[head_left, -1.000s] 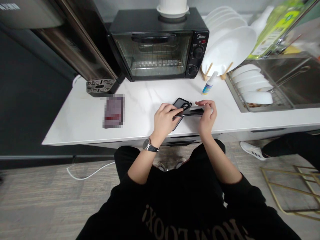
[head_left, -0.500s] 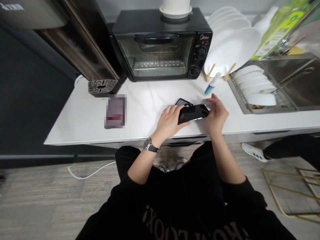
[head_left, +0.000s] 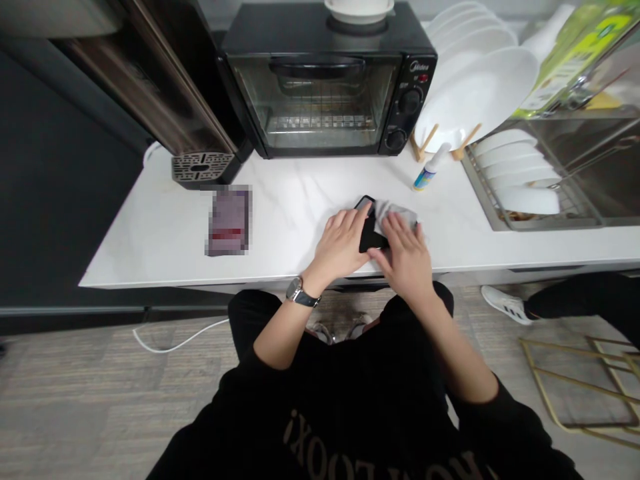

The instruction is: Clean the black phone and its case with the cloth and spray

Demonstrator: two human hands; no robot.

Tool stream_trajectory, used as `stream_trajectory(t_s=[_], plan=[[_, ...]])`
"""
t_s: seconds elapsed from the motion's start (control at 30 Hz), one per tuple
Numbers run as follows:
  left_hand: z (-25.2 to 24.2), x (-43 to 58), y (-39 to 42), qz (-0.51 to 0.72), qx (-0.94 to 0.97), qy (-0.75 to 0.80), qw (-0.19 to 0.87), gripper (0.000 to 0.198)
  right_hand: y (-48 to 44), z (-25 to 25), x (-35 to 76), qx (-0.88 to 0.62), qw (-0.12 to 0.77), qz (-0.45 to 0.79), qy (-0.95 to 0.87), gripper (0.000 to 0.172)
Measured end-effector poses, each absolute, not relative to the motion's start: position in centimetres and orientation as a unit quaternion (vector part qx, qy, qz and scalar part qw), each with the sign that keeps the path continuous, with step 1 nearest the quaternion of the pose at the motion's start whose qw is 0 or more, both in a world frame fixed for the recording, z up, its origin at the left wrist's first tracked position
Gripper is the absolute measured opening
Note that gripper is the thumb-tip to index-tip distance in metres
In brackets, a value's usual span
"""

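A black smartphone [head_left: 371,240] lies near the counter's front edge, partly covered. My left hand [head_left: 340,243] grips its left end, thumb along the near side. My right hand [head_left: 407,257] has its fingers laid flat on a light grey cloth [head_left: 397,212], pressing it against the phone's glossy face. Behind the phone, the corner of a dark-rimmed phone case [head_left: 365,201] shows; most of it is hidden by the hands and cloth. A small white spray bottle [head_left: 428,172] with a blue label stands just beyond my right hand.
A blurred-out purple item [head_left: 229,223] lies on the white counter [head_left: 285,233] at left. Behind are a dispenser [head_left: 203,167], a toaster oven [head_left: 325,100] and racked white plates [head_left: 475,93]. A sink [head_left: 607,193] with dishes is at right. Another person's shoe [head_left: 505,303] shows below.
My right hand has moved left from the phone's right end onto its face, and the grey cloth is now visible under its fingers. My left hand stays on the phone.
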State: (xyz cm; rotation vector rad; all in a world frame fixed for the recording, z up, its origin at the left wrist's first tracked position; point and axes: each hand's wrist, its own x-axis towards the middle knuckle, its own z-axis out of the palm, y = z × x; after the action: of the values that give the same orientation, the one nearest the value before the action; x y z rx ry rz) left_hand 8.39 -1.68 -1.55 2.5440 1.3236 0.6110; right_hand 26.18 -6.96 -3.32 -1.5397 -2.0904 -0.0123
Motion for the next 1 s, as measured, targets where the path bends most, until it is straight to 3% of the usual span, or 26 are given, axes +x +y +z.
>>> stream_trajectory(t_s=[0.17,0.37,0.5,0.6,0.73,0.83,1.0], plan=[[-2.0,8.2,-1.3,0.211,0.859,0.455,0.104,0.085,-7.3,-2.7,24.6,-0.452,0.238,0.044,-0.858,0.066],[-1.7,8.6,-1.2,0.246,0.845,0.454,0.137,0.107,-5.5,-3.4,29.7,-0.619,0.229,-0.023,-0.751,0.079],[-1.8,8.5,-1.2,0.238,0.847,0.459,0.124,0.091,-7.1,-3.8,26.5,-0.564,0.235,-0.013,-0.791,0.089],[-1.9,8.4,-1.2,0.224,0.852,0.462,0.099,0.074,-8.1,-3.5,24.0,-0.479,0.24,0.029,-0.844,0.08],[-1.9,8.4,-1.2,0.227,0.853,0.459,0.104,0.087,-7.1,-3.0,26.5,-0.516,0.235,0.032,-0.823,0.071],[-1.6,8.7,-1.3,0.244,0.846,0.457,0.125,0.101,-6.1,-3.3,29.1,-0.618,0.233,-0.006,-0.751,0.077],[-1.6,8.6,-1.3,0.226,0.851,0.459,0.114,0.09,-7.5,-3.5,25.7,-0.562,0.239,-0.003,-0.792,0.09]])
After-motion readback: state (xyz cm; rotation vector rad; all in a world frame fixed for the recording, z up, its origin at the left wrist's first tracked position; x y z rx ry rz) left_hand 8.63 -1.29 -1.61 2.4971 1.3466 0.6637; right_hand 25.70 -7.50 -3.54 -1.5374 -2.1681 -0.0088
